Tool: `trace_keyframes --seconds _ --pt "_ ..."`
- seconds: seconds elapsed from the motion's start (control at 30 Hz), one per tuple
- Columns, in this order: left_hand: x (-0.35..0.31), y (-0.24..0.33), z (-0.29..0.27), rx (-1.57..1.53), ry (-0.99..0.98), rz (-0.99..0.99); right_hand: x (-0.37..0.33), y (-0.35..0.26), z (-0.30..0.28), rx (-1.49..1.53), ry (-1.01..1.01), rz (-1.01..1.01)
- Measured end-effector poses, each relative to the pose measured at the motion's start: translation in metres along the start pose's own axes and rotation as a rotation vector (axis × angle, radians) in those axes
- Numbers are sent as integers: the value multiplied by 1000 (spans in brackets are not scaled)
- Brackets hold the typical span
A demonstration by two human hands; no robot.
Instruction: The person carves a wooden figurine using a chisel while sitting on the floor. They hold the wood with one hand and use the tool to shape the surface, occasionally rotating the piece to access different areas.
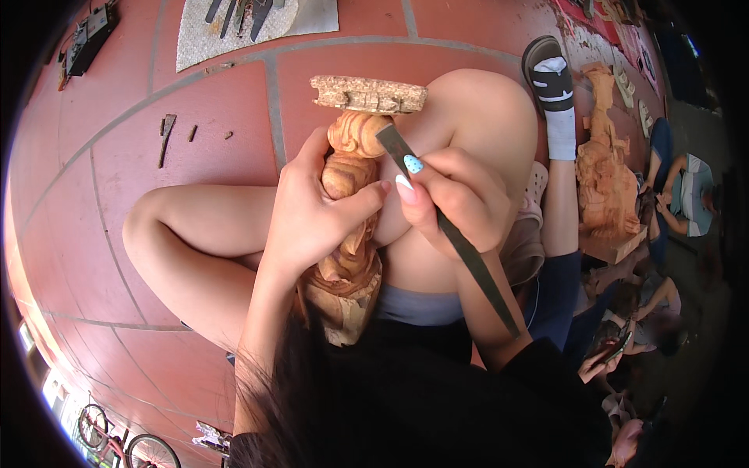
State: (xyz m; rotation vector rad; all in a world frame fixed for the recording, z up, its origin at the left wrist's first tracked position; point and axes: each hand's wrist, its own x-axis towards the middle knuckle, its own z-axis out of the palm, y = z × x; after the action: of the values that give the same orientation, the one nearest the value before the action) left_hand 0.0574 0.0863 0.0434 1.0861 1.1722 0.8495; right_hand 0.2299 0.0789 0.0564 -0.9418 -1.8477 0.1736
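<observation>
A carved wooden figure [341,173] leans lengthwise against my lap, its rough flat end [367,95] pointing away from me and its broad faceted end near my body. Wrapped around its middle is my left hand [321,207], thumb across the carving. My right hand [456,195] pinches a long dark flat chisel [472,253] between thumb and fingers. The chisel's wide tip lies at the rounded carved part near the rough end; I cannot tell whether it touches. Its narrow tail runs back along my right forearm.
Several dark tools lie on a pale mat [234,35] at the far side. A small tool [166,140] and bits rest on the red tiles to the left. Rightward stand a larger wooden carving [605,171], another person's sandalled foot [552,86] and more people. A bicycle [117,444] is at lower left.
</observation>
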Motion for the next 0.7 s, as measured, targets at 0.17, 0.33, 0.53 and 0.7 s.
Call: trace_keyframes --seconds 0.17,0.33,0.53,0.7 --pt "5 -6 3 14 30 18 -16 -2 1 -76 -76 12" --pt "6 -11 -2 2 -8 18 -4 -2 9 -49 58 59" --pt "9 -12 -7 -116 -22 -44 -14 -3 10 -72 -43 -13" --pt "8 -17 -10 -172 -39 -38 -10 -1 20 -65 7 -1"
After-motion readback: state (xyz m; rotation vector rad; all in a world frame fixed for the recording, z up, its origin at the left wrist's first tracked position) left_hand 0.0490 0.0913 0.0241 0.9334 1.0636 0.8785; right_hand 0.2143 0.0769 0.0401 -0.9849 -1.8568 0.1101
